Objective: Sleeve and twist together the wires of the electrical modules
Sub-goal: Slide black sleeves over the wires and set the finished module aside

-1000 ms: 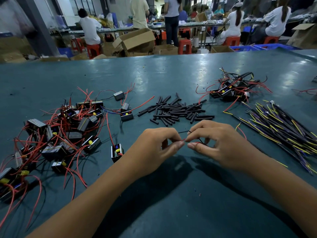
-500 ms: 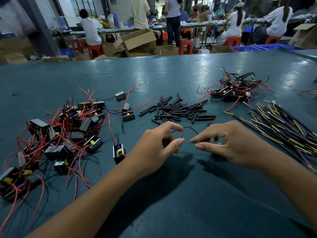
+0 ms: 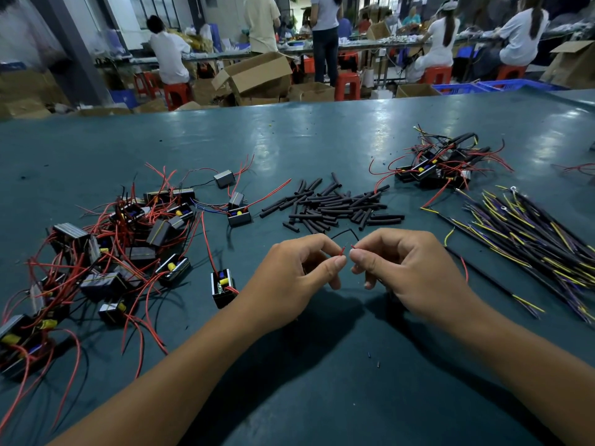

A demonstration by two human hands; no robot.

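Wires are held between both hands just in front of the pile of black sleeves, low over the green table. A short red wire end is pinched between the thumb and forefinger of the left hand, and a second red tip is pinched in the same way by the right hand; the two tips are very near, but whether they touch cannot be told. A thin black wire is seen as an arch above the fingertips, from one hand to the other. The other fingers of both hands are curled inward, and both forearms are stretched forward from the near edge, with the knuckles turned up. To the left of the sleeves a heap of modules with red wires is spread, and one single module is standing just beside the left wrist. To the right of the sleeves a bundle of black and yellow wires is laid, and behind this bundle a smaller group of modules is placed.
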